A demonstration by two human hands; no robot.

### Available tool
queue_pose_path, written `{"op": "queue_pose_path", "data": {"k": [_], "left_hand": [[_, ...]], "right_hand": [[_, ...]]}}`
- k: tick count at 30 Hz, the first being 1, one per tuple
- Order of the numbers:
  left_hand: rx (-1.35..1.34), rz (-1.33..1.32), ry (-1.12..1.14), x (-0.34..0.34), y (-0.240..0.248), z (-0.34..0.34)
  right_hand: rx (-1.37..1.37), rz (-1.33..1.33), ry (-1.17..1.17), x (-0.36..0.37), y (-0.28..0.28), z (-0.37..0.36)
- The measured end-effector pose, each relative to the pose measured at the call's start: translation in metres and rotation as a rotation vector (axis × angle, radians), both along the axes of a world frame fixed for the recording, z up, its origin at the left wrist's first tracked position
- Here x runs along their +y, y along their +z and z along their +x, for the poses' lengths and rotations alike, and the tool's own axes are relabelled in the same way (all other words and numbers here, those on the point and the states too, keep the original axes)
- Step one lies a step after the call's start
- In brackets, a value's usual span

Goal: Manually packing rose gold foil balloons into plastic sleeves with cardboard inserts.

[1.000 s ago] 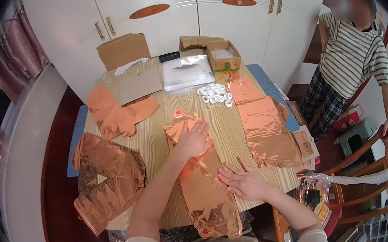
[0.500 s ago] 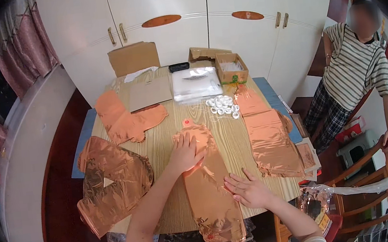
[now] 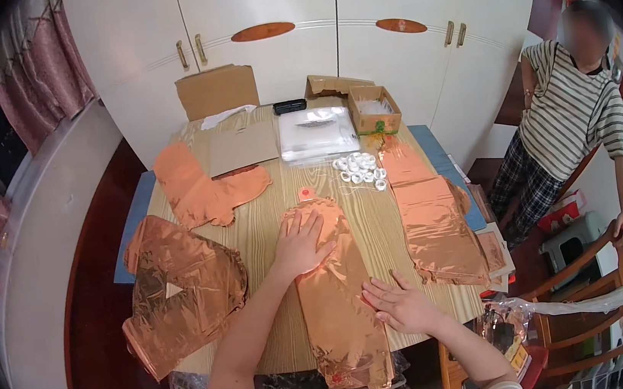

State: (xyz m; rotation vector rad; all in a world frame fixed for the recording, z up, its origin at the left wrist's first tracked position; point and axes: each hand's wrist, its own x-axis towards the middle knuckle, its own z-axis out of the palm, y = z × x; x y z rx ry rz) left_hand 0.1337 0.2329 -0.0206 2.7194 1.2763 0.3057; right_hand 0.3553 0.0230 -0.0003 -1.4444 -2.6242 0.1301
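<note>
Plainly, your left hand (image 3: 301,254) lies spread on the long copper-coloured foil piece (image 3: 341,322), lower centre of frame; your right hand (image 3: 403,307), also spread, touches its right edge. Eased pressure might let its end overhanging the wood-grained desk (image 3: 367,226) slip.

A home room, shown by pink curtains (image 3: 43,67) and white cupboards (image 3: 259,1).
</note>
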Motion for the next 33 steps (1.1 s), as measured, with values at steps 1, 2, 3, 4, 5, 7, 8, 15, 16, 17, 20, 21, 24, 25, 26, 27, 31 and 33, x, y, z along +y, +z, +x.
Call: {"op": "queue_pose_path", "data": {"k": [1, 2, 3, 4, 5, 7, 8, 15, 16, 17, 20, 21, 24, 25, 26, 27, 31, 33], "left_hand": [[0.004, -0.006, 0.007, -0.001, 0.002, 0.001], [0.008, -0.011, 0.014, -0.002, 0.004, 0.001], [0.012, -0.017, 0.022, -0.003, 0.007, 0.001], [0.024, -0.016, 0.025, -0.003, 0.008, 0.002], [0.036, -0.015, 0.027, -0.004, 0.008, 0.002], [0.046, -0.017, 0.027, -0.003, 0.010, 0.000], [0.041, -0.021, 0.019, -0.002, 0.011, 0.000], [-0.060, 0.328, 0.094, 0.097, 0.015, -0.045], [-0.031, 0.218, 0.142, 0.127, 0.020, -0.053], [-0.006, 0.107, 0.182, 0.155, 0.026, -0.059], [0.033, 0.079, 0.279, 0.209, 0.036, -0.080], [0.103, 0.158, 0.269, 0.222, 0.038, -0.088], [0.258, 0.297, 0.215, 0.252, 0.033, -0.109], [0.265, 0.286, 0.180, 0.261, 0.030, -0.114], [0.273, 0.275, 0.147, 0.269, 0.028, -0.120], [0.200, 0.167, 0.139, 0.278, 0.024, -0.127], [-0.019, 0.028, 0.058, 0.290, 0.024, -0.138], [-0.005, 0.023, 0.033, 0.290, 0.029, -0.136]], "right_hand": [[-0.003, -0.004, 0.000, 0.000, 0.000, 0.000], [-0.006, -0.009, 0.001, 0.001, -0.001, 0.001], [-0.008, -0.014, 0.003, 0.001, -0.001, 0.001], [-0.003, -0.024, 0.003, 0.001, -0.001, 0.001], [0.003, -0.033, 0.003, 0.001, 0.000, 0.002], [0.005, -0.044, 0.001, 0.002, 0.000, 0.001], [0.000, -0.045, -0.005, 0.002, 0.000, 0.001], [0.058, -0.039, -0.023, 0.004, 0.003, -0.002], [0.051, -0.035, -0.021, 0.005, 0.004, -0.003], [0.042, -0.031, -0.025, 0.005, 0.006, -0.003], [0.060, -0.030, -0.047, 0.005, 0.014, -0.002], [0.080, -0.033, -0.045, 0.006, 0.014, -0.003], [0.068, -0.032, -0.022, 0.010, 0.011, -0.001], [0.057, -0.046, -0.018, 0.010, 0.012, -0.001], [0.057, -0.063, -0.022, 0.010, 0.012, -0.001], [0.057, -0.080, -0.022, 0.011, 0.012, -0.002], [0.040, -0.104, -0.025, 0.013, 0.014, -0.001], [0.027, -0.108, -0.023, 0.014, 0.015, -0.001]]}}
